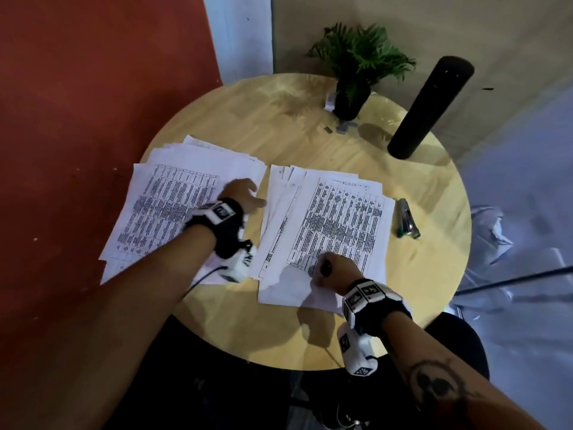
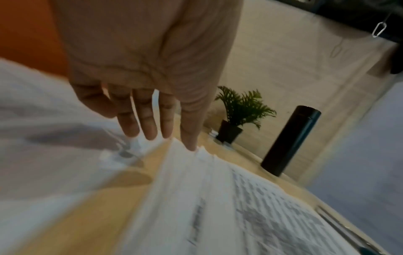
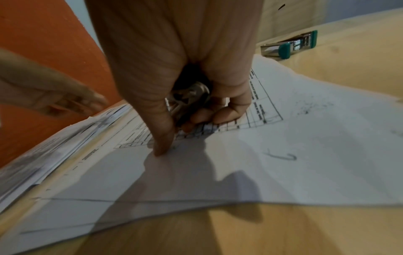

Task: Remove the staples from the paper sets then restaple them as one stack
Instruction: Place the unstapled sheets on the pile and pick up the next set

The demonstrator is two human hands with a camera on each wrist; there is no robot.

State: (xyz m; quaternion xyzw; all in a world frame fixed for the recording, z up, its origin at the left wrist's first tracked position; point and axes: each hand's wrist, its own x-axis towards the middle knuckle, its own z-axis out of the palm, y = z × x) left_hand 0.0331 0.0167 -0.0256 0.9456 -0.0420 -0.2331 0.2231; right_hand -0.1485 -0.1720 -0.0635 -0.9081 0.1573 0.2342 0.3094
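Observation:
Two loose piles of printed sheets lie side by side on the round wooden table (image 1: 310, 342): a left pile (image 1: 167, 209) and a right pile (image 1: 335, 225). My left hand (image 1: 251, 197) is flat with straight fingers over the left pile's right edge; in the left wrist view the left hand (image 2: 161, 136) has its thumb tip at the edge of the right pile (image 2: 218, 198). My right hand (image 1: 325, 270) grips a black and metal staple remover (image 3: 189, 93) over the right pile's near end, thumb pressed on the sheet. A green and metal stapler (image 1: 406, 219) lies right of the piles.
A potted plant (image 1: 352, 97) and a tall black cylinder (image 1: 428, 110) stand at the table's far side, with small scraps (image 1: 341, 127) between them. A bent staple (image 3: 283, 156) lies loose on the top sheet. A red wall is at the left, a dark chair (image 1: 459, 342) below right.

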